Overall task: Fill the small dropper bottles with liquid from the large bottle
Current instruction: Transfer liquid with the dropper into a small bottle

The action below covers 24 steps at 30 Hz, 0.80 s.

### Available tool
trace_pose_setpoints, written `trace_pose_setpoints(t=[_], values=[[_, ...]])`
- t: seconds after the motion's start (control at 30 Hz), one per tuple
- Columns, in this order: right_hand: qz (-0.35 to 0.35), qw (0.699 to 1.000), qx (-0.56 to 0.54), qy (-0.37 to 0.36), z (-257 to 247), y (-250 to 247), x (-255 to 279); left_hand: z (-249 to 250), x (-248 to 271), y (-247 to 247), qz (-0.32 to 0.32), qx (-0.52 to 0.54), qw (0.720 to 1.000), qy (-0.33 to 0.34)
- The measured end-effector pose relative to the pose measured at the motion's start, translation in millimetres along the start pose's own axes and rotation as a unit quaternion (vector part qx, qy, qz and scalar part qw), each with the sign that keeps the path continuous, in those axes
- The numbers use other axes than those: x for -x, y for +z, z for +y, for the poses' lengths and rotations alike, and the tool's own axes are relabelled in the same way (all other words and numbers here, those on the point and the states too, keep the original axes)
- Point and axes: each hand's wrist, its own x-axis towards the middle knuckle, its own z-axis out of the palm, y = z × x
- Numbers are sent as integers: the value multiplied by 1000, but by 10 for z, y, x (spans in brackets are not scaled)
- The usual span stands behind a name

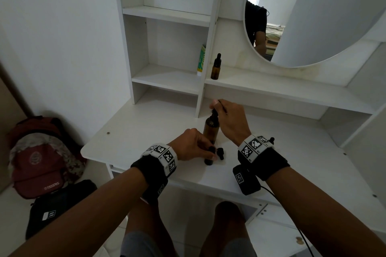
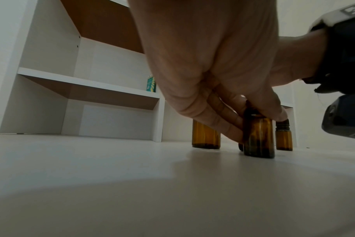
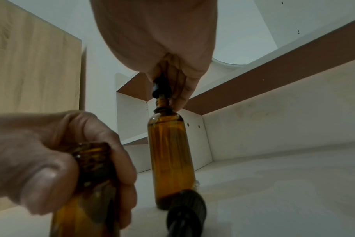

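The large amber bottle [image 1: 211, 129] [image 3: 169, 160] stands on the white desk [image 1: 146, 135]. My right hand [image 1: 218, 106] [image 3: 168, 89] pinches its black dropper top [image 3: 160, 86], raised just off the bare threaded neck. My left hand [image 1: 205, 153] [image 2: 259, 121] grips a small amber bottle [image 1: 208, 160] [image 2: 258, 136] [image 3: 87, 176] upright on the desk in front of the large one; its mouth is uncapped. A black dropper cap [image 1: 220, 153] [image 3: 186, 206] lies beside it. A second small bottle [image 2: 284, 137] stands to the right, mostly hidden behind my right wrist in the head view.
A capped amber dropper bottle [image 1: 216, 68] stands on the low shelf below the round mirror [image 1: 313, 16]. A green and white tube [image 1: 201, 58] leans in the shelf unit. A red backpack [image 1: 39, 156] and a black bag [image 1: 56, 204] lie on the floor to the left.
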Motion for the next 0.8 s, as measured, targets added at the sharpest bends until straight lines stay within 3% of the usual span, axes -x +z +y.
trace_pose_setpoints(t=[0.8], values=[[-21, 1000, -12, -5, 27, 17, 2, -53, -19, 7, -4, -1, 1000, -6]])
